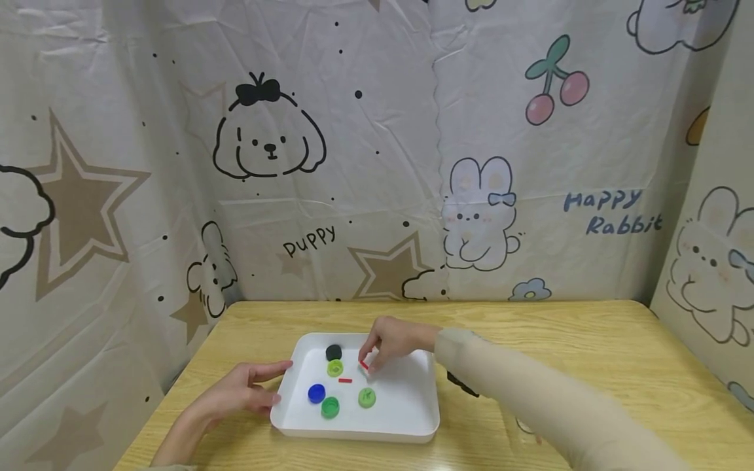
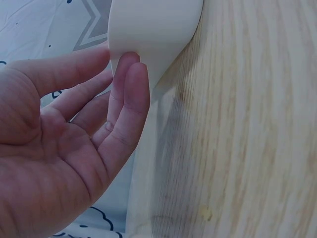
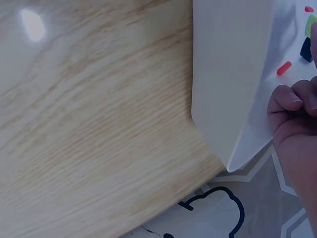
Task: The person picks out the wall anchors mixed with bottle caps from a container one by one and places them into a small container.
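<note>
A shallow white tray (image 1: 406,405) sits on the wooden table. My left hand (image 1: 235,389) is at its left side; in the left wrist view the fingers (image 2: 136,94) touch the outer wall near a corner. Over the tray's back half, my right hand (image 1: 391,343) pinches a small red stick (image 1: 364,365) between thumb and fingertips. Another red stick (image 1: 345,381) lies nearby on the tray floor. Around it are round caps: black (image 1: 334,353), yellow-green (image 1: 334,368), blue (image 1: 316,393), green (image 1: 330,407) and light green (image 1: 367,398). The right wrist view shows curled fingers (image 3: 286,99).
The wooden table (image 1: 530,333) extends on both sides of the tray. Behind it and at the sides hangs a printed curtain (image 1: 377,163). A dark strap (image 1: 462,384) shows under the right sleeve (image 1: 530,386), which reaches across the table's right part.
</note>
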{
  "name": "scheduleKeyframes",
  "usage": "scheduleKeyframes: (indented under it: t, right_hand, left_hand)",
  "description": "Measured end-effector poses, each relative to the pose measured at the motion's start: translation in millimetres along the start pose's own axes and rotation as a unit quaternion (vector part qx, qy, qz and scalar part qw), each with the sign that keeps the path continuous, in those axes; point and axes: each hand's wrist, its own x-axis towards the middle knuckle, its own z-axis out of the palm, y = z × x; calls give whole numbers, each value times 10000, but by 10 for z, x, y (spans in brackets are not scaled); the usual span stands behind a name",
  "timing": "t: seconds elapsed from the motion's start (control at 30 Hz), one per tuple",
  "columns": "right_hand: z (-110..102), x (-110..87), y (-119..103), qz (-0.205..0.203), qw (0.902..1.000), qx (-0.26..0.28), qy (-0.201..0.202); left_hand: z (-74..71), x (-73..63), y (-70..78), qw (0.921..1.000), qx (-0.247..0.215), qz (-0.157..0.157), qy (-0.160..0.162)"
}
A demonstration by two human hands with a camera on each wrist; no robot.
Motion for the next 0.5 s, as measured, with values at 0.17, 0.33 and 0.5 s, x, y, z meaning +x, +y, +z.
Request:
scheduleKeyframes:
  t: [0.17,0.33,0.5]
  right_hand:
    - [-76,-108,-27,-168,9999,-5,-41]
    - [-164,-267,-85,-346,9994,8,14]
    - [-272,-460,-173,-416,9990,61,124]
  left_hand:
    - [1,-8,-1,10000,19,-18,1]
    - [2,-4,0,10000,-29,15,-65]
    - [7,6,3,10000,-59,-6,-61]
